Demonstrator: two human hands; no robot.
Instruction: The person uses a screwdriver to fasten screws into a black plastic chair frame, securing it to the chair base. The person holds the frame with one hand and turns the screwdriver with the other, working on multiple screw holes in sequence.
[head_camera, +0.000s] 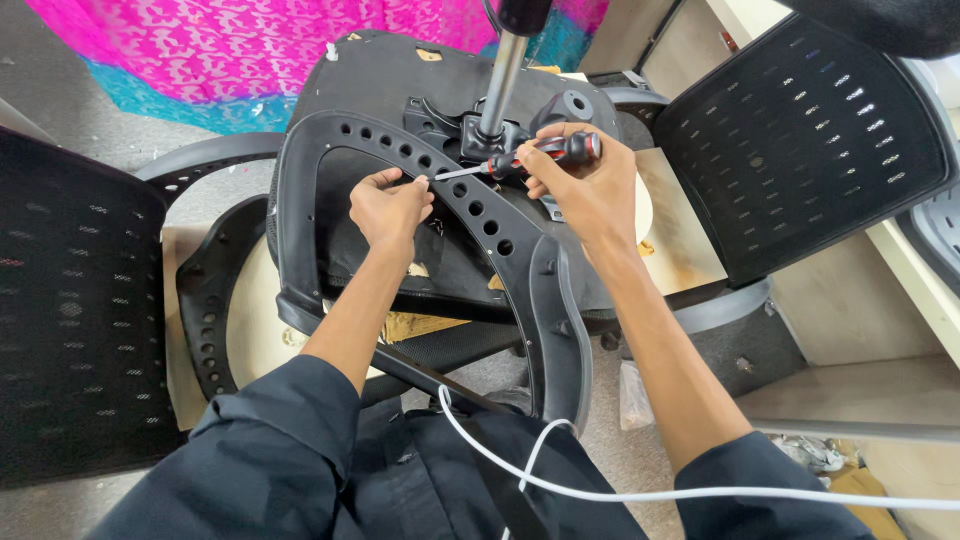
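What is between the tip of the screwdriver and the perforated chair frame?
Nothing visible. The right hand holds the screwdriver; the left hand pinches near its tip, directly at the perforated chair frame.

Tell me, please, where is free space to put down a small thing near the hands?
Bare grey floor lies between the pink cloth and the left chair back. Around the left hand, right hand, screwdriver and perforated armrest frame it is crowded.
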